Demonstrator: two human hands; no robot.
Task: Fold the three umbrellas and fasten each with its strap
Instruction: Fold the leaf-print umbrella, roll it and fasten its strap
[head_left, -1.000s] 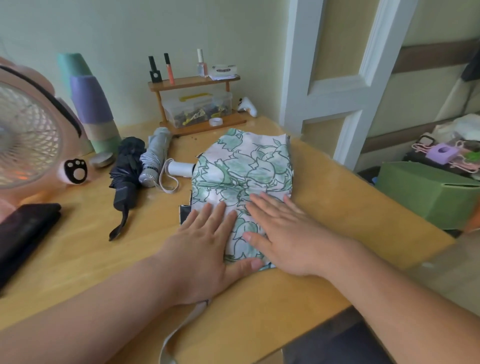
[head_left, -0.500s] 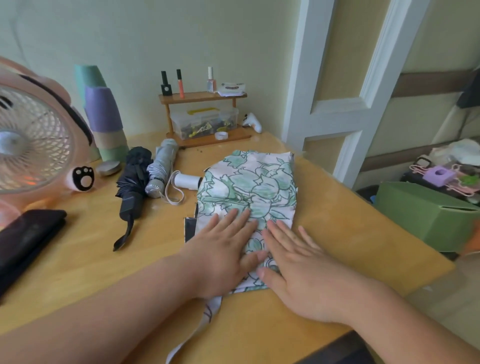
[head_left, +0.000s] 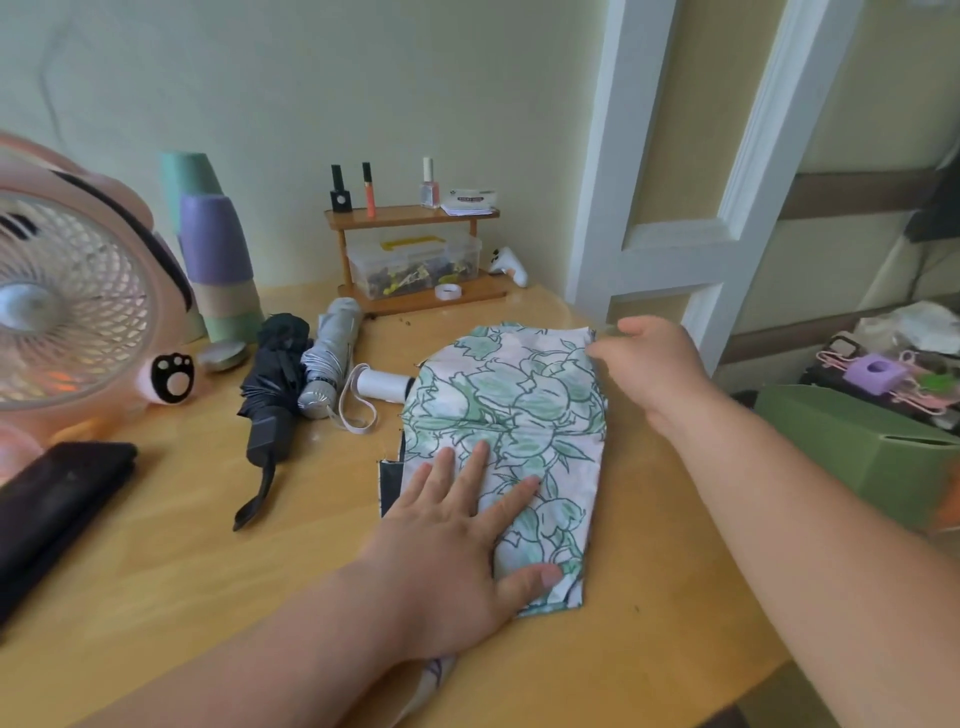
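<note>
Right hand (head_left: 649, 364) has left the near end of the floral umbrella (head_left: 511, 415) and reached its far right corner; the left hand (head_left: 447, 545) stays flat on the near left part. Floral umbrella: flattened on the table (head_left: 156, 571), right of centre, white handle (head_left: 384, 385) jutting out to the left, strap (head_left: 434, 675) trailing toward the near edge from under the left hand. Left grip released, straight fingers pressing the fabric down. Right grip: fingers at the corner, but blur hides whether they pinch it, so it cannot be told. For a clean fold, the left palm should probably anchor the panel while the far corner is drawn over smoothly, leaving the strap free to wrap. Black umbrella (head_left: 272, 384) and grey umbrella (head_left: 332, 353) lie bundled, touching, just left of the handle.
</note>
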